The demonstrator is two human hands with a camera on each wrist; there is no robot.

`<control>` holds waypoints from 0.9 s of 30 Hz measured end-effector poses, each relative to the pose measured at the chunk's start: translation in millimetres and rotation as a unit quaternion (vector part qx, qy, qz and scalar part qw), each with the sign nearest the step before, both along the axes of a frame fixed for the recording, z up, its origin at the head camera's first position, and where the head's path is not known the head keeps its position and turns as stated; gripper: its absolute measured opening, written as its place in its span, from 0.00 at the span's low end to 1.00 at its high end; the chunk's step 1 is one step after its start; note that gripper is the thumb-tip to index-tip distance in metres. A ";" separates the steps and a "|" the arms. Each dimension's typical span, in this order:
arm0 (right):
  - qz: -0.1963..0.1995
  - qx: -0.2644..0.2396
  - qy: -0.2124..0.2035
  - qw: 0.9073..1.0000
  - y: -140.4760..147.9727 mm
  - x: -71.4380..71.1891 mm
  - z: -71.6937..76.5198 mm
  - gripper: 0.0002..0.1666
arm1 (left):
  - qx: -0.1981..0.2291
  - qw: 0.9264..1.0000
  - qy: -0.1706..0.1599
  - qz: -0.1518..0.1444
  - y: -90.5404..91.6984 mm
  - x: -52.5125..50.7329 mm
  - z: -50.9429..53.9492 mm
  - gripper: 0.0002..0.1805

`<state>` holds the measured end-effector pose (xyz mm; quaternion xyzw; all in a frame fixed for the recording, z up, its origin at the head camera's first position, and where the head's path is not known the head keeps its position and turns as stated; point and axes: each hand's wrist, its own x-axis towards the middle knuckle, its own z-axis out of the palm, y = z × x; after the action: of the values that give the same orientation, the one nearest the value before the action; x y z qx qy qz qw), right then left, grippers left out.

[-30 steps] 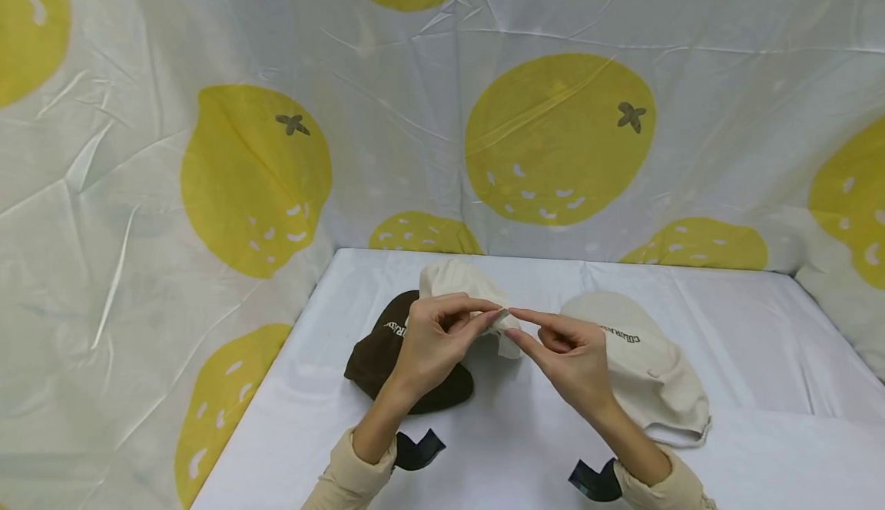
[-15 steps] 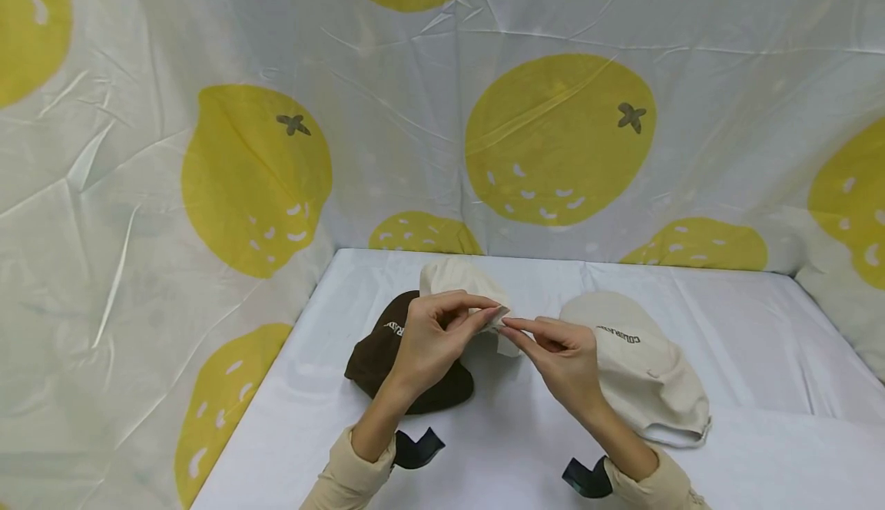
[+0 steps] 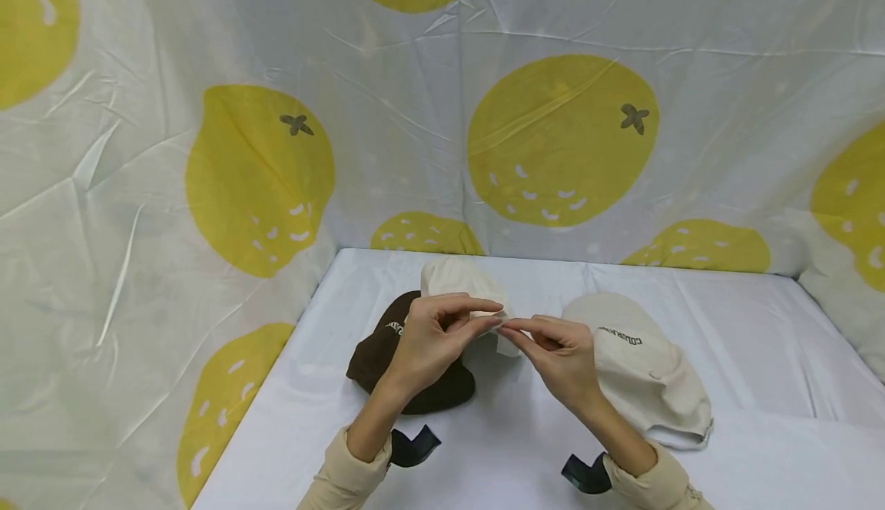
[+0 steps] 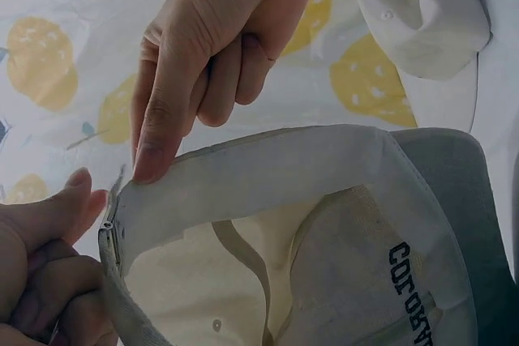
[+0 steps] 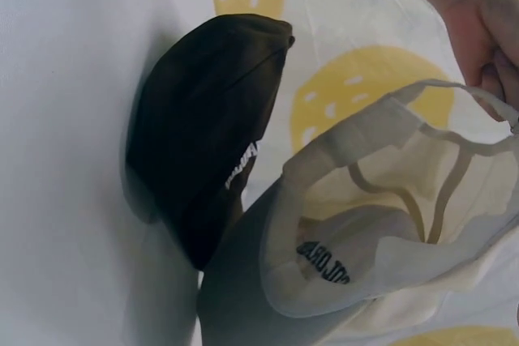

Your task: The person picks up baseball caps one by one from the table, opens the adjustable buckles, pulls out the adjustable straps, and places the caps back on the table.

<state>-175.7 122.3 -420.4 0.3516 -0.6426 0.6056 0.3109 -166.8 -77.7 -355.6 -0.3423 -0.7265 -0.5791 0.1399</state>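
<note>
A cream baseball cap (image 3: pixel 459 276) is held up by its back, with its opening towards the wrist cameras and dark lettering inside. My left hand (image 3: pixel 429 341) grips its rear strap beside a small metal buckle (image 4: pixel 112 237); a narrow gap shows between thumb and index finger in the head view. Close by, my right hand (image 3: pixel 563 356) pinches the strap's edge between thumb and index finger. In the left wrist view the right hand (image 4: pixel 219 46) reaches down from the top, and the left hand (image 4: pixel 49 281) sits at the left edge. Fingers partly hide the strap.
A dark brown cap (image 3: pixel 380 356) with light lettering lies on the white-covered table (image 3: pixel 498 456) behind the left hand. Another beige cap (image 3: pixel 650 372) lies to the right, behind the right hand. A lemon-print curtain (image 3: pixel 387 110) bounds the table at the back and left.
My right hand has moved slightly left, and its thumb and index finger have drawn together on the strap. My left thumb and index finger have shifted a little on it. The lying caps have stayed put.
</note>
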 end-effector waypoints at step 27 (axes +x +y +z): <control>-0.004 0.018 0.016 1.000 0.2 1.3 -2.2 0.19 | -0.079 0.996 -0.028 -0.013 -3.4 1.1 10.6 0.04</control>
<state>-174.5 122.5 -422.6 0.3646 -0.6497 0.5868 0.3171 -165.7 -81.2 -345.0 -0.3457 -0.7690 -0.5310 0.0842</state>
